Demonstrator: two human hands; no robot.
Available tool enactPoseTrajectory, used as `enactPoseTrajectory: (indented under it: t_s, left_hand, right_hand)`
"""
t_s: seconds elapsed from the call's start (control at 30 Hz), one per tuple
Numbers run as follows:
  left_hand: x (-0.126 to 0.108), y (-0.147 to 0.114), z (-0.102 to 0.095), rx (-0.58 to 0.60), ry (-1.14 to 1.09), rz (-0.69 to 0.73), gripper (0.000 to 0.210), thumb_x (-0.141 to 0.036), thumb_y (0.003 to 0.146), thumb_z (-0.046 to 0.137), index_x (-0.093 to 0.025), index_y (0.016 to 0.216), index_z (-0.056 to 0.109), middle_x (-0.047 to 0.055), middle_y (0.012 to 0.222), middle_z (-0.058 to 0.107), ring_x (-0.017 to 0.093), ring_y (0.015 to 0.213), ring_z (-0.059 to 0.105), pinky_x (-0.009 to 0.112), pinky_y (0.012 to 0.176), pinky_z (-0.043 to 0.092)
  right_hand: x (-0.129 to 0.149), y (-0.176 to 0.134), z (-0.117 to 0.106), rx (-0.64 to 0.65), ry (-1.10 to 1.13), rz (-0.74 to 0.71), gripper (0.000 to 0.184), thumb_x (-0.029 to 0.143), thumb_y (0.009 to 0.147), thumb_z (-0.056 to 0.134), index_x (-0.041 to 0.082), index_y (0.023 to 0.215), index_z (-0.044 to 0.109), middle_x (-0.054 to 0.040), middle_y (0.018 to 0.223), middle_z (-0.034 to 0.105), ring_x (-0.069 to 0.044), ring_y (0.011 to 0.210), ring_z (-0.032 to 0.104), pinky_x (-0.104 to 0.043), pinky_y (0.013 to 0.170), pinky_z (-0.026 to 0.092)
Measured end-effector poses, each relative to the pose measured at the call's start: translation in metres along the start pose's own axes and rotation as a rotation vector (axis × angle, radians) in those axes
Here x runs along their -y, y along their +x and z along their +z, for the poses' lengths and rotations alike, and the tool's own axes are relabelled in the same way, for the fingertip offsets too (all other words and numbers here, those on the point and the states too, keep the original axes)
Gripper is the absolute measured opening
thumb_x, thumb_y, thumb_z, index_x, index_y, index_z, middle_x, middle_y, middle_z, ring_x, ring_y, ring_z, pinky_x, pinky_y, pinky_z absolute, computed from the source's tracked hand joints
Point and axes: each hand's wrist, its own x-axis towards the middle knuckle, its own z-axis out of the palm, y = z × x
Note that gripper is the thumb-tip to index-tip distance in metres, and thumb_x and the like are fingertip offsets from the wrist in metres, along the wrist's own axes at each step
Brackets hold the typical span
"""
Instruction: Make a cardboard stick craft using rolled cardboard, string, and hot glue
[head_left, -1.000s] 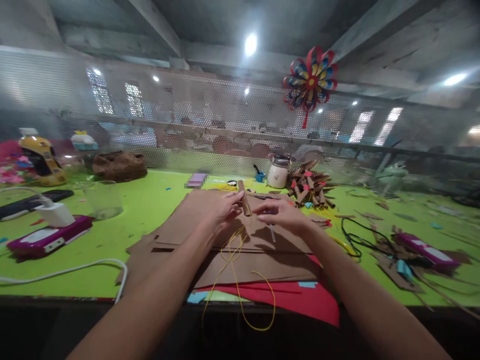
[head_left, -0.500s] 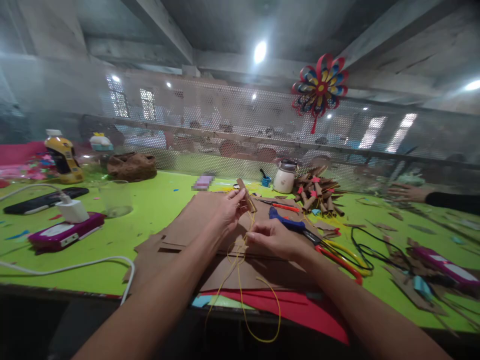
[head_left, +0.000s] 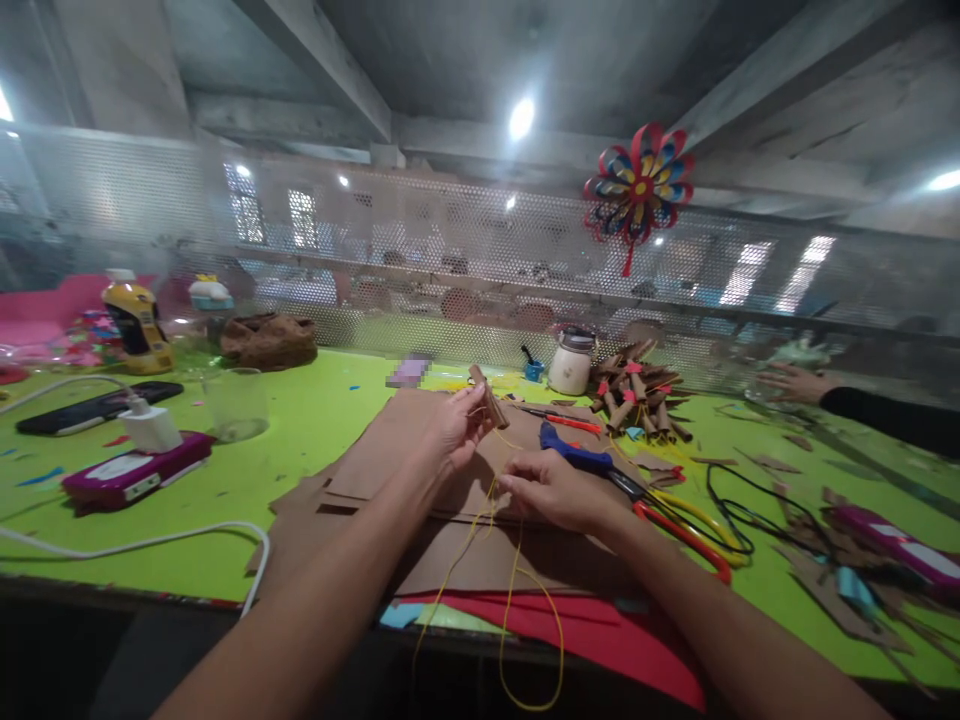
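Head view, left fingers (head_left: pixel 469 400) pinching cardboard roll (head_left: pixel 495 412), bottle label (head_left: pixel 135 324) illegible

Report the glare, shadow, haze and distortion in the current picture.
Head view: the ceiling lamp blows out white with a halo; head view: shadow darkens the cardboard below the right hand; head view: the perforated screen looks hazy; head view: windows lean outward, suggesting wide-angle distortion.

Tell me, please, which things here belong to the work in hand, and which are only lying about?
Seemingly in use:
brown tube, held in the left hand
yellow cord, at the right hand
brown sheets underneath

Apparently just lying about:
black phone
clear cup
yellow-and-black bottle
white charger
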Motion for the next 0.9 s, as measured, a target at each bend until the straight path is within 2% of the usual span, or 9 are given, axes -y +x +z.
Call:
enactPoseTrajectory:
  t_s: [0.13, 0.27, 0.4, 0.53, 0.6, 0.7, 0.77, 0.87, 0.9]
  left_hand:
    - [-0.002, -0.003, 0.003, 0.027, 0.049, -0.095, 0.015, -0.022, 0.088, 0.046, -0.014, 0.076, 0.051, 0.002, 0.061, 0.06, 0.009, 0.051, 0.06, 0.013, 0.038, 0.035]
    - [-0.004, -0.007, 0.006, 0.111, 0.104, -0.163, 0.023, -0.025, 0.091, 0.038, -0.013, 0.076, 0.05, 0.005, 0.062, 0.061, 0.012, 0.053, 0.063, 0.011, 0.032, 0.028]
    - [-0.002, -0.01, 0.005, 0.175, 0.162, -0.169, 0.023, -0.029, 0.091, 0.038, -0.014, 0.077, 0.049, 0.005, 0.065, 0.062, 0.014, 0.053, 0.064, 0.014, 0.034, 0.036]
    - [-0.001, -0.013, 0.009, 0.183, 0.205, -0.206, 0.025, -0.027, 0.091, 0.034, -0.014, 0.076, 0.049, 0.005, 0.061, 0.06, 0.016, 0.051, 0.064, 0.021, 0.041, 0.046]
    - [-0.002, -0.015, 0.011, 0.174, 0.227, -0.208, 0.026, -0.026, 0.091, 0.033, -0.014, 0.074, 0.049, 0.004, 0.058, 0.059, 0.017, 0.049, 0.063, 0.024, 0.044, 0.048]
    - [-0.004, -0.016, 0.012, 0.151, 0.271, -0.211, 0.027, -0.026, 0.091, 0.035, -0.013, 0.072, 0.049, 0.005, 0.057, 0.059, 0.017, 0.047, 0.062, 0.024, 0.045, 0.047]
    - [-0.005, -0.014, 0.01, 0.136, 0.302, -0.191, 0.027, -0.029, 0.09, 0.036, -0.014, 0.072, 0.048, 0.006, 0.056, 0.06, 0.016, 0.045, 0.061, 0.024, 0.044, 0.047]
    - [-0.002, -0.011, 0.009, 0.103, 0.337, -0.133, 0.025, -0.029, 0.091, 0.035, -0.015, 0.073, 0.046, 0.004, 0.054, 0.059, 0.016, 0.043, 0.059, 0.023, 0.041, 0.045]
    - [-0.001, -0.011, 0.008, 0.095, 0.348, -0.123, 0.025, -0.029, 0.091, 0.034, -0.016, 0.073, 0.045, 0.003, 0.053, 0.058, 0.016, 0.042, 0.059, 0.023, 0.04, 0.044]
  right_hand:
    - [-0.002, 0.001, -0.003, -0.046, -0.26, -0.08, 0.025, 0.026, 0.084, 0.046, 0.015, 0.068, 0.061, -0.0003, 0.061, 0.057, -0.01, 0.054, 0.044, -0.022, 0.052, 0.032]
    - [-0.015, 0.005, -0.012, -0.095, -0.285, 0.005, 0.026, 0.025, 0.083, 0.046, 0.013, 0.07, 0.065, -0.001, 0.058, 0.058, -0.01, 0.053, 0.044, -0.022, 0.052, 0.031]
    - [-0.022, 0.006, -0.014, -0.047, -0.246, 0.048, 0.028, 0.026, 0.081, 0.048, 0.012, 0.063, 0.064, 0.0019, 0.05, 0.051, -0.008, 0.048, 0.038, -0.021, 0.047, 0.028]
    - [-0.017, 0.002, -0.009, 0.007, -0.294, 0.014, 0.028, 0.025, 0.081, 0.047, 0.012, 0.062, 0.063, 0.0034, 0.05, 0.047, -0.007, 0.047, 0.034, -0.021, 0.046, 0.025]
    - [-0.013, 0.0, -0.01, 0.049, -0.327, -0.007, 0.028, 0.024, 0.08, 0.047, 0.013, 0.061, 0.064, 0.003, 0.05, 0.049, -0.007, 0.047, 0.036, -0.021, 0.046, 0.027]
    - [-0.012, -0.002, -0.026, 0.136, -0.307, -0.013, 0.023, 0.028, 0.078, 0.051, 0.015, 0.072, 0.069, 0.0001, 0.062, 0.061, -0.01, 0.055, 0.049, -0.021, 0.051, 0.035]
    - [-0.017, -0.002, -0.045, 0.094, -0.266, 0.014, 0.023, 0.033, 0.076, 0.056, 0.016, 0.082, 0.071, -0.0032, 0.077, 0.067, -0.014, 0.066, 0.057, -0.023, 0.059, 0.041]
    - [-0.032, 0.002, -0.076, -0.148, -0.292, 0.093, 0.025, 0.03, 0.075, 0.055, 0.015, 0.087, 0.071, -0.0068, 0.087, 0.069, -0.018, 0.077, 0.06, -0.027, 0.068, 0.045]
    - [-0.038, 0.004, -0.084, -0.167, -0.356, 0.12, 0.023, 0.027, 0.075, 0.054, 0.015, 0.088, 0.07, -0.0072, 0.087, 0.069, -0.019, 0.078, 0.06, -0.028, 0.07, 0.045]
